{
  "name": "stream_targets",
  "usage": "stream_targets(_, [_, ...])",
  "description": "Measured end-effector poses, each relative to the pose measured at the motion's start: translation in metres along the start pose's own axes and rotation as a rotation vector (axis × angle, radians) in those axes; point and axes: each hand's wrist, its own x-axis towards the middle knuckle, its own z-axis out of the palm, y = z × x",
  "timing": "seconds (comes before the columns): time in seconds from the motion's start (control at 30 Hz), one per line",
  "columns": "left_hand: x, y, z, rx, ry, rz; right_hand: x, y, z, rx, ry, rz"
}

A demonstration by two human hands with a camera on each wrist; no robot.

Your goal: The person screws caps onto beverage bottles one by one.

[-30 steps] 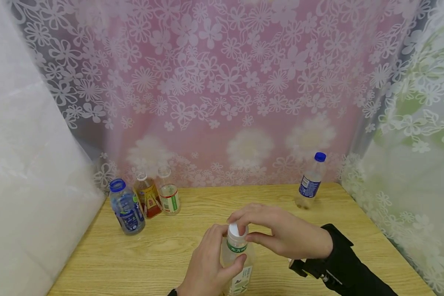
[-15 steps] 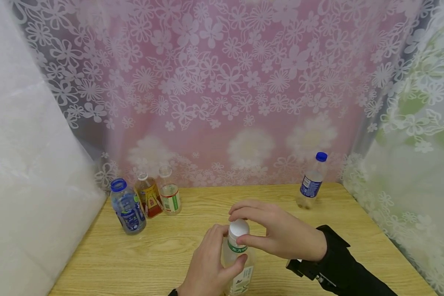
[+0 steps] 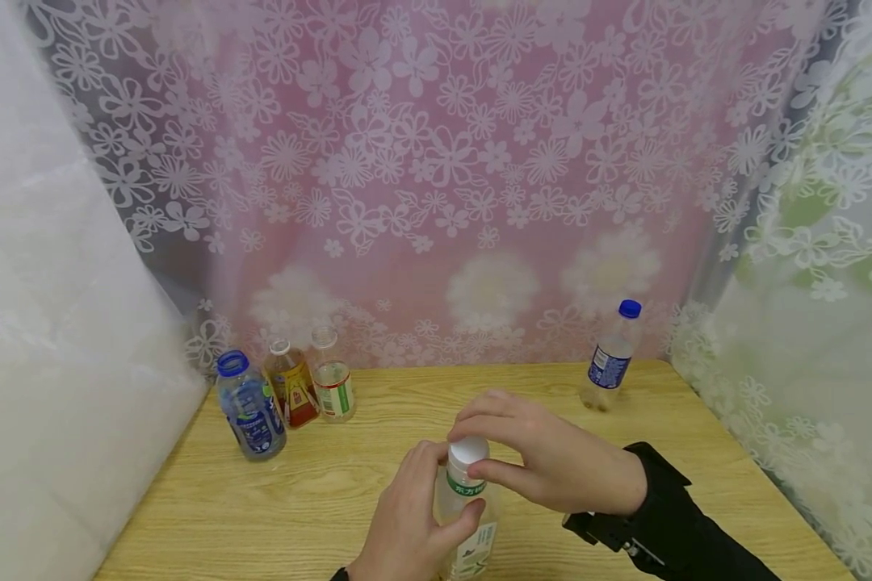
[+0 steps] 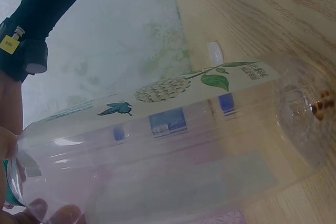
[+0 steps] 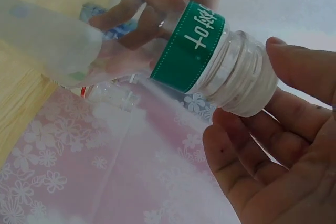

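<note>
Dipping slightly, the right hand (image 3: pixel 555 452) is pinching, probably twisting, a round white plastic cap (image 3: pixel 469 449); the left hand (image 3: pixel 410 516), likely needing to brace another turn, is gripping a tall clear plastic bottle (image 3: pixel 477 549).

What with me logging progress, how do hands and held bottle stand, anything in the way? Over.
Left hand grips bottle below neck. Right hand pinches its top. Nothing seen blocking; other bottles stand apart, further back.
</note>
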Motion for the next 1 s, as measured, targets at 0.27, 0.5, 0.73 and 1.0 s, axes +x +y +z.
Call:
stream_targets(0.27, [-0.001, 0.000, 0.000, -0.005, -0.008, -0.001, -0.004, -0.003, -0.003, 0.003, -0.033, -0.017])
stream_targets(0.5, [-0.001, 0.001, 0.000, -0.016, -0.020, -0.023, -0.010, -0.002, 0.001, 0.025, -0.025, -0.017])
stream_targets(0.73, [-0.001, 0.000, 0.000, -0.007, -0.026, -0.017, -0.011, 0.001, 0.001, 0.047, -0.025, -0.033])
stream_targets(1.0, [-0.001, 0.000, 0.000, -0.006, -0.013, 0.012, -0.009, -0.002, 0.000, 0.061, -0.046, -0.035])
